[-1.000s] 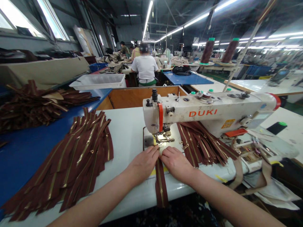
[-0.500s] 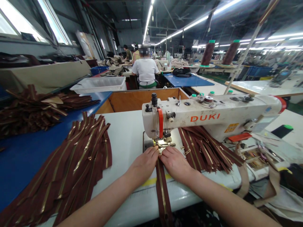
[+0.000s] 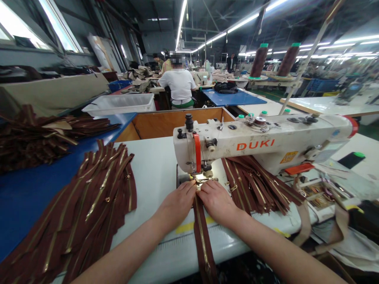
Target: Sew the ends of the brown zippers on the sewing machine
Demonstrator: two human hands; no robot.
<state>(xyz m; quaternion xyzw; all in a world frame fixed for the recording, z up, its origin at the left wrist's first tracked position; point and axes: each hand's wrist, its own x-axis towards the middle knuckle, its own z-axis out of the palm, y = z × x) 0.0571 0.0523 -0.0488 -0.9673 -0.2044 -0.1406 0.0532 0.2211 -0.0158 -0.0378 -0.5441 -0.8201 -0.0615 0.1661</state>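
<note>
A brown zipper strip with gold teeth (image 3: 203, 236) runs from under the needle area of the white sewing machine (image 3: 260, 138) down over the table's front edge. My left hand (image 3: 181, 199) presses on the strip's upper end from the left, fingers closed together. From the right, my right hand (image 3: 215, 199) grips the same end, its fingertips close to the left ones. Both sets of fingertips are just in front of the metal presser foot (image 3: 204, 178) and hide the strip's end.
Brown zippers lie in a pile (image 3: 97, 197) at left and another pile (image 3: 257, 185) behind the machine's needle, at right. A parts tray (image 3: 322, 197) sits at far right. A person in white (image 3: 179, 87) sits ahead.
The whole view has shifted slightly, with the scene a little further left and up. Both hands keep their place on the zipper strip by the presser foot.
</note>
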